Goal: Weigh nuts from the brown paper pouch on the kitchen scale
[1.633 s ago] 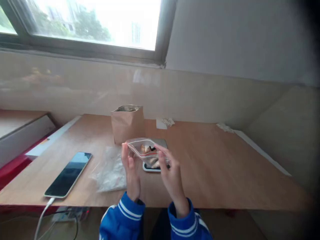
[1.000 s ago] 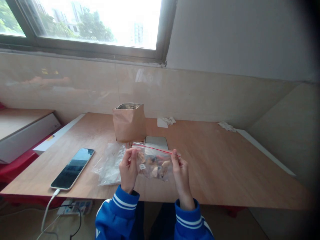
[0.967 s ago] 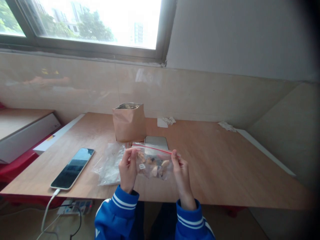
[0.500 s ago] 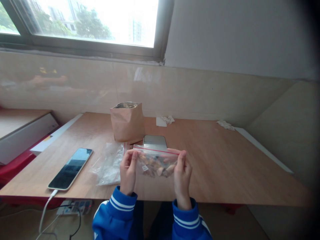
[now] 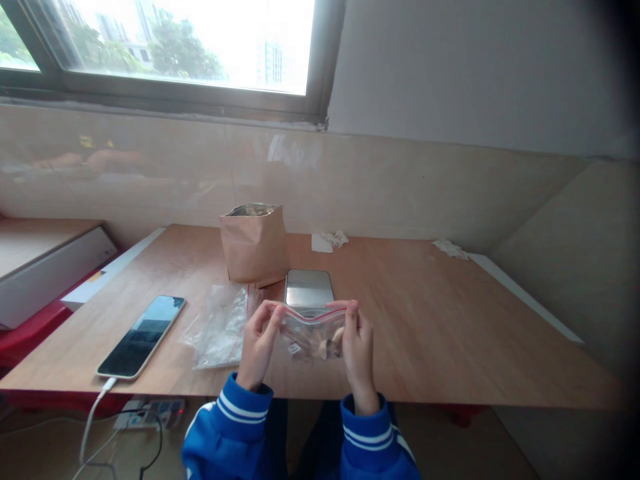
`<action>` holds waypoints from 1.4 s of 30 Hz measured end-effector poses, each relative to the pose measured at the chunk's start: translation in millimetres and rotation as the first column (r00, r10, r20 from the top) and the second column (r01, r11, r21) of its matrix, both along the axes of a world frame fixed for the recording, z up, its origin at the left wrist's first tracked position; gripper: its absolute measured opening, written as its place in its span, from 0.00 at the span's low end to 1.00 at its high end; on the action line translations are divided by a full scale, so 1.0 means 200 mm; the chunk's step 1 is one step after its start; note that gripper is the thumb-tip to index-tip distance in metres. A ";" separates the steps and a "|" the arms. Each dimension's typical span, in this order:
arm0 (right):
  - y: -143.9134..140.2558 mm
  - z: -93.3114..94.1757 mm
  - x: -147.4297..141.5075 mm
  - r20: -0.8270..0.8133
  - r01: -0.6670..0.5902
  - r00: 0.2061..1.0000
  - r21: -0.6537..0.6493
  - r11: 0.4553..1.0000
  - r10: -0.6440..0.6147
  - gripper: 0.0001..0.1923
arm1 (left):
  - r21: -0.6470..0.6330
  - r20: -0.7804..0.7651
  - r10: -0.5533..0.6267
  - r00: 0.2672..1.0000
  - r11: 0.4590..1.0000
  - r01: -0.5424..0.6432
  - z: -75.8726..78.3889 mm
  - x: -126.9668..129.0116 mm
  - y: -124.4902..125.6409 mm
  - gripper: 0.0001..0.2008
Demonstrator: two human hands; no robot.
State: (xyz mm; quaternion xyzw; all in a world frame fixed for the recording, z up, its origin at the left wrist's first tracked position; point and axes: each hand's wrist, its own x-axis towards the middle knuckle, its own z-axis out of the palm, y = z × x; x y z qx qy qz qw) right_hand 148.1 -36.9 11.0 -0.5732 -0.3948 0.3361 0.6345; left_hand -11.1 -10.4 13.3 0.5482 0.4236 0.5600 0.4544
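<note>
A clear zip-lock bag (image 5: 313, 337) with a red seal line hangs between my hands, holding brownish dried pieces and a small white label. My left hand (image 5: 259, 340) pinches its upper left corner, and my right hand (image 5: 357, 343) grips the upper right corner. Its top edge sags in the middle. Just beyond the bag lies a flat silver-topped device (image 5: 309, 288), its near end hidden. Behind my left hand stands an open brown paper pouch (image 5: 254, 247) with a shiny lining. More clear plastic bags (image 5: 217, 330) lie left of my left hand.
A phone (image 5: 143, 339) lies at the left of the wooden table (image 5: 440, 327), with a white charging cable (image 5: 93, 413) running over the edge. Crumpled tissue (image 5: 336, 238) and a white piece sit near the wall; another tissue (image 5: 450, 249) is at the back right.
My hands have come closer together, the right one moving left. The bag's top, taut before, now bends downward in the middle. More of the silver-topped device shows.
</note>
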 end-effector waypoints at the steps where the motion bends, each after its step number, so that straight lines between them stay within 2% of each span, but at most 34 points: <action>1: 0.00 -0.01 0.02 0.009 -0.067 0.998 0.018 0.998 0.067 0.34 | -0.001 -0.007 0.030 1.000 1.000 -0.030 0.00 -0.01 0.00 0.14; 3: 0.01 -0.02 0.06 0.021 -0.229 0.973 0.065 0.971 0.228 0.31 | -0.005 0.000 0.125 0.992 0.992 -0.125 -0.01 -0.02 0.01 0.14; 5: 0.00 -0.03 0.10 0.027 -0.377 0.926 0.083 0.922 0.377 0.28 | -0.010 0.016 0.200 0.980 0.980 -0.200 -0.02 -0.03 0.02 0.15; 7: 0.00 -0.04 0.11 0.033 -0.426 0.905 0.076 0.902 0.425 0.24 | -0.026 0.033 0.221 0.975 0.975 -0.220 -0.02 -0.04 0.02 0.16; 10: 0.00 -0.04 0.11 0.047 -0.349 0.937 0.089 0.933 0.346 0.20 | -0.042 0.045 0.202 0.978 0.979 -0.200 -0.02 -0.06 0.01 0.15; 15: 0.01 -0.05 0.07 -0.006 -0.236 0.971 0.119 0.964 0.239 0.19 | -0.026 0.002 0.200 0.980 0.980 -0.200 -0.02 -0.08 0.00 0.16; 21: 0.01 -0.07 0.09 -0.170 -0.246 0.950 0.099 0.964 0.260 0.20 | -0.022 -0.052 0.026 0.998 0.999 -0.027 -0.05 -0.16 0.00 0.19; 23: 0.02 -0.09 0.11 -0.190 -0.249 0.946 0.096 0.964 0.264 0.19 | -0.027 -0.069 0.000 0.998 1.000 -0.002 -0.06 -0.19 -0.01 0.18; 28: 0.01 -0.12 0.15 -0.154 -0.232 0.957 0.095 0.968 0.244 0.18 | -0.038 -0.076 0.052 0.996 0.998 -0.055 -0.07 -0.22 -0.02 0.15; 36: -0.03 -0.10 0.21 -0.098 -0.335 0.934 0.086 0.938 0.343 0.17 | -0.021 -0.097 0.118 0.988 0.992 -0.121 -0.04 -0.21 -0.04 0.15; 42: -0.02 -0.10 0.15 -0.024 -0.173 0.984 0.096 0.980 0.176 0.20 | 0.085 -0.257 0.193 0.947 0.981 -0.177 -0.04 -0.20 -0.05 0.14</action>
